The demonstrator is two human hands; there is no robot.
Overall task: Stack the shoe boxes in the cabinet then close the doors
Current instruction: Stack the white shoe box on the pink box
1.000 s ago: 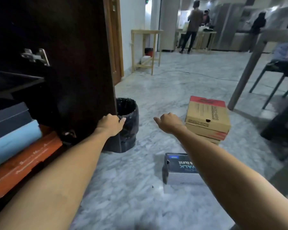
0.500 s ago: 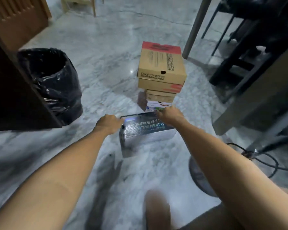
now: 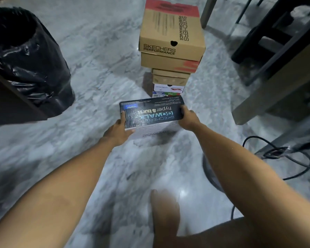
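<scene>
Head view, looking down at the marble floor (image 3: 97, 56). The black shoe box (image 3: 151, 111) lies between the two hands, its long axis running left to right, from one set of fingers to the other. The left hand (image 3: 117, 131) clamps the box's left end, thumb (image 3: 123, 116) on the lid and fingers curled under the near lower corner. The right hand (image 3: 188, 119) clamps the right end, fingers wrapped over the lid edge. Both hands are equally near; each holds one short end. The lid faces up and its lettering reads upside down, so the label's top points toward the person. Whether the box is off the floor cannot be told. Just beyond the fingers stands the stack of shoe boxes (image 3: 171, 43). A bin with a black bag (image 3: 29, 65) stands well left of the left hand, beside a dark cabinet door (image 3: 7, 104); the next move likely carries the box leftward.
</scene>
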